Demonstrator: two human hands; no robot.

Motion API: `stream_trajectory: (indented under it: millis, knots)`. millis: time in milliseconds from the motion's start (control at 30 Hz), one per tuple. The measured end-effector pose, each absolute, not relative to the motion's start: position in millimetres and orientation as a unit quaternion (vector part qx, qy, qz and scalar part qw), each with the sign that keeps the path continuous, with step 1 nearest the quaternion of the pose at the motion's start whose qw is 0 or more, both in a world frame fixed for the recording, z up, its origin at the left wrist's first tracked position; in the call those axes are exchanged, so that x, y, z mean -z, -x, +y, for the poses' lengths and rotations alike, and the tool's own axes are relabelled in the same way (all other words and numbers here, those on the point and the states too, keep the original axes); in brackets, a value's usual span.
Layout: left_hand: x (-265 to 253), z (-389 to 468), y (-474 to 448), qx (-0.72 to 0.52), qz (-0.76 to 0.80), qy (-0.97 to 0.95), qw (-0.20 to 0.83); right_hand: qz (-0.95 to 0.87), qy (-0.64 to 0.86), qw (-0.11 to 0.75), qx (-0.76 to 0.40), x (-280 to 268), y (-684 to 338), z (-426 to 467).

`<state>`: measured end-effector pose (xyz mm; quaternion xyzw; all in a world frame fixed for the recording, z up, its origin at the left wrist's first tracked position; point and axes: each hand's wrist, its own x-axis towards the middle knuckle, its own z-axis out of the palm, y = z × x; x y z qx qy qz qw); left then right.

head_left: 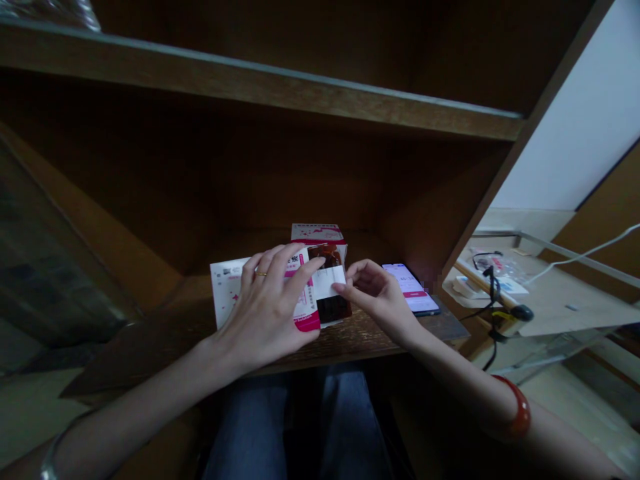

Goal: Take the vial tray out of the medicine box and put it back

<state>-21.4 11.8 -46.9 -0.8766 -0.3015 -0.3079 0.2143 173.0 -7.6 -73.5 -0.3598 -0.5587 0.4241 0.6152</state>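
In the head view, the left hand (267,293) clamps a white-and-pink box (227,287) between seven and eight o'clock of centre, apparently to steady it; at its three o'clock end, the right hand (377,293) touches a white-banded brown pack (333,309), though whether it pinches, I cannot tell.

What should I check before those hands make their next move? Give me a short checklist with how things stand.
1. Left hand on the white-and-pink box: ok.
2. Right hand at the white band: ok.
3. Right hand's grip firm: cannot tell.
4. Brown contents fully inside the box: not ok, part shows beyond its right end.
5. Phone lying flat: ok.
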Motion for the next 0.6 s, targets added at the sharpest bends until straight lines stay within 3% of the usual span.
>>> stream_trajectory:
  millis: [167,333,467,600]
  knots:
    - [51,10,19,0.308,-0.291,0.885,0.194,-0.604,0.349,0.579,-0.422,77,-168,-13]
    - [54,16,19,0.337,-0.306,0.874,0.170,-0.731,0.340,0.474,-0.353,69,-174,-28]
    - [53,20,20,0.357,-0.314,0.862,0.174,-0.816,0.320,0.424,-0.228,64,-179,-34]
    - [50,17,18,0.397,-0.314,0.846,0.169,-0.786,0.383,0.486,-0.018,71,-177,-29]
